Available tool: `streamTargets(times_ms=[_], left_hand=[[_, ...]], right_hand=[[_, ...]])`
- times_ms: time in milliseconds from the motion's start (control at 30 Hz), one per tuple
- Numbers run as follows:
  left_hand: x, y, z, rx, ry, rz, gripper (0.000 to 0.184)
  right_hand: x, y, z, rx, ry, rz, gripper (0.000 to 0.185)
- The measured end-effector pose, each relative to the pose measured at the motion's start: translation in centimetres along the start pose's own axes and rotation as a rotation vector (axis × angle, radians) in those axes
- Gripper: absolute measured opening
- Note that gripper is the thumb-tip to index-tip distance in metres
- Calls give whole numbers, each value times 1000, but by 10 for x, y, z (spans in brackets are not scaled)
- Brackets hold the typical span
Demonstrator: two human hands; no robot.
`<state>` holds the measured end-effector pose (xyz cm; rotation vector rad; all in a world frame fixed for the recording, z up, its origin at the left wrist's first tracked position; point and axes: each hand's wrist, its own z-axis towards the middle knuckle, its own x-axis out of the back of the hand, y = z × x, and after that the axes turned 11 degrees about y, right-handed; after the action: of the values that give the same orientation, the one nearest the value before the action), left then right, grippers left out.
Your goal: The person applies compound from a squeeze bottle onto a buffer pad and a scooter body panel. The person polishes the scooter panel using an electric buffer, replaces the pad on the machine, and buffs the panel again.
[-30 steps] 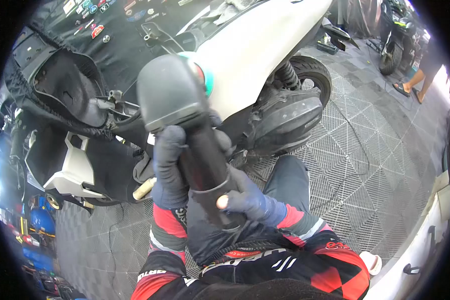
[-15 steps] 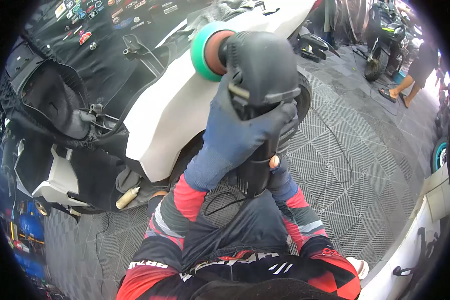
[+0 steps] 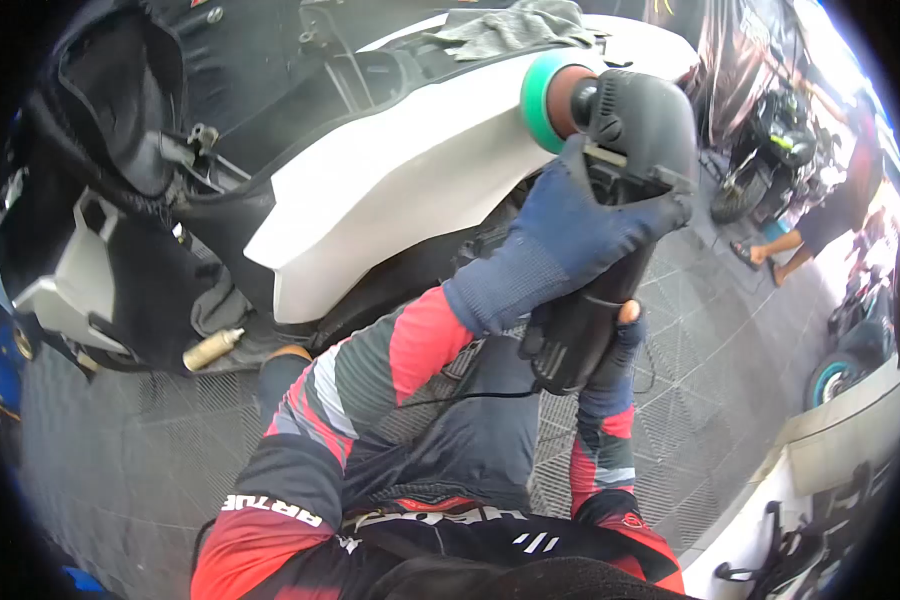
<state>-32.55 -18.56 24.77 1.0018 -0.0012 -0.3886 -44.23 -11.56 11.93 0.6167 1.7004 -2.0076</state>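
A black power polisher with a round polishing pad, green at the face and brown-red behind, is in both of my hands. Its pad is against or very close to the white body panel of a scooter; contact cannot be made out. My left hand, in a dark blue glove, is wrapped round the polisher near its head. Lower on the body, my right hand grips the handle, mostly hidden behind it, with a bare thumb tip showing. A black cord leaves the polisher's rear end.
A grey cloth lies on top of the scooter. Beside its footboard are another grey cloth and a cream bottle. A person stands by a motorcycle at the right. White bodywork is at lower right.
The polisher and both hands have moved right along the white panel, towards the scooter's far end. My view has shifted too, showing more of the panel and the grey cloth on top.
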Motion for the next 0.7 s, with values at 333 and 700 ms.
streamTargets(times_ms=[333, 700], left_hand=[[10, 47, 9, 64, 129, -525, 51], [61, 58, 0, 205, 123, -643, 55]], right_hand=[[-96, -126, -33, -115, -37, -345, 78], [-160, -123, -48, -183, 113, -632, 72]])
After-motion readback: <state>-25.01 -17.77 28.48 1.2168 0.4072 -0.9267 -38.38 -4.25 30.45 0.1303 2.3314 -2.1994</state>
